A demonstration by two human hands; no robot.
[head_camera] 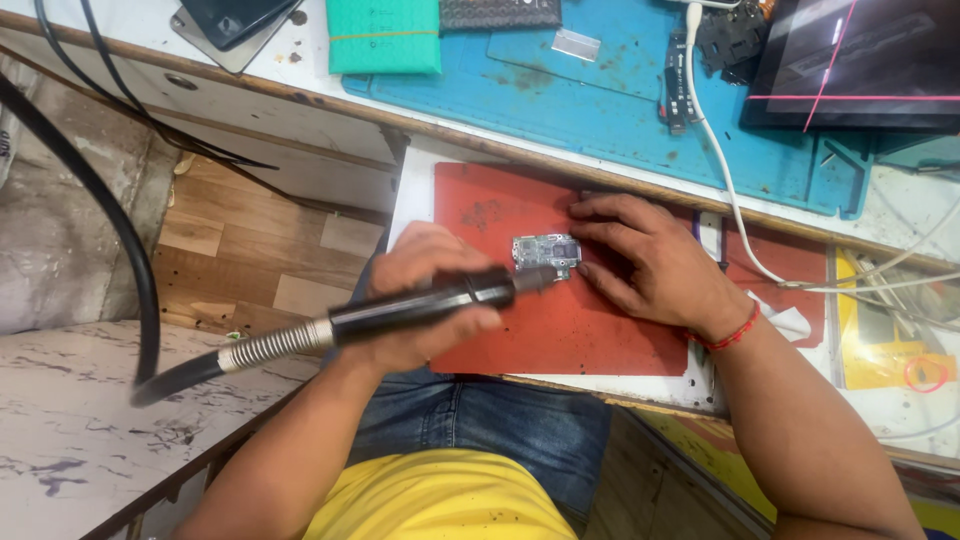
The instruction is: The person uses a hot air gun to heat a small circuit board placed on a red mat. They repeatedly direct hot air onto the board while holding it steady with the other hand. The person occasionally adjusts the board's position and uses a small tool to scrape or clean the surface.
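My left hand (420, 300) is wrapped around a black hot-air wand (430, 305) with a coiled metal hose (270, 345); its nozzle points at a small circuit board (540, 250). The board lies on a red mat (520, 330). My right hand (650, 260), with a red thread at the wrist, rests flat on the mat, its fingertips pressing the board's right edge.
A blue work mat (600, 110) lies further back with a green foam block (383, 36), a small metal plate (576, 44) and a dark tablet (860, 60). A white cable (735, 210) runs across. A black hose (120, 230) hangs left. My denim-clad lap is below.
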